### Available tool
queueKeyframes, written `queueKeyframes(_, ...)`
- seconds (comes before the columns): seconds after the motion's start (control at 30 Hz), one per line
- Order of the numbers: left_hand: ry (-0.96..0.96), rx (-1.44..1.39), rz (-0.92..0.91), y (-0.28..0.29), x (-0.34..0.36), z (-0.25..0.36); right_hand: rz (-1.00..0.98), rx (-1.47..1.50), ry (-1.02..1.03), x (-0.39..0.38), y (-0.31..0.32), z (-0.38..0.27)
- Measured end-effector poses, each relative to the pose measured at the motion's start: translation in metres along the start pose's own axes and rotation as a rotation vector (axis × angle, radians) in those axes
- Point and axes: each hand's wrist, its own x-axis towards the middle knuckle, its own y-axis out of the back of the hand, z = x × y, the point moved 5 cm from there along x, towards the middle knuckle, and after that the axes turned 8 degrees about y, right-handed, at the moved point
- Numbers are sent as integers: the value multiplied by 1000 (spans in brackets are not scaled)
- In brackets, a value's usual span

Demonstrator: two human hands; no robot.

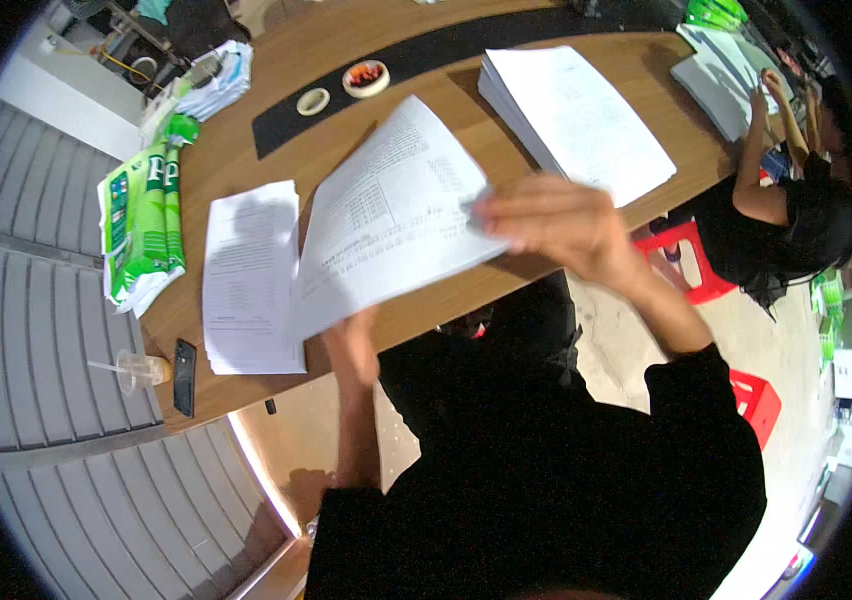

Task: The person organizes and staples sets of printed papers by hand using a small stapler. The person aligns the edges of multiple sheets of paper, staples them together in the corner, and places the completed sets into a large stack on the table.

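A printed paper sheet [386, 200] is lifted at an angle over the wooden table. My right hand [551, 225] pinches it at its right side, the fingers slightly blurred. My left hand [351, 340] is at the sheet's lower left edge, its fingers mostly hidden by the paper. A stack of printed pages [251, 280] lies left of the sheet, partly overlapped by it, and a thicker stack [576, 120] lies to the upper right.
The table [206, 400] holds green-wrapped packages [146, 225], a plastic cup [141, 371], a black phone [184, 375], a tape roll [313, 101] and a small container [366, 78]. At right, a co-worker [781, 200] handles papers beside red plastic stools [686, 260].
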Motion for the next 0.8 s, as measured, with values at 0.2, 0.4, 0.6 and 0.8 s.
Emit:
queueKeyframes(0.2, 715, -473, -449, -91, -105, -20, -95, -35, -232, -80, -91, -16)
queueKeyframes(0.4, 928, -390, -211, -88, -110, -63, -170, -114, -225, -116, -109, -23)
queueKeyframes(0.6, 777, -334, -105, -96, -116, -70, -213, -86, -258, -132, -95, -23)
queueKeyframes(0.8, 692, -334, -40, -95, -115, -63, -79, -651, -494, -111, -24, 27)
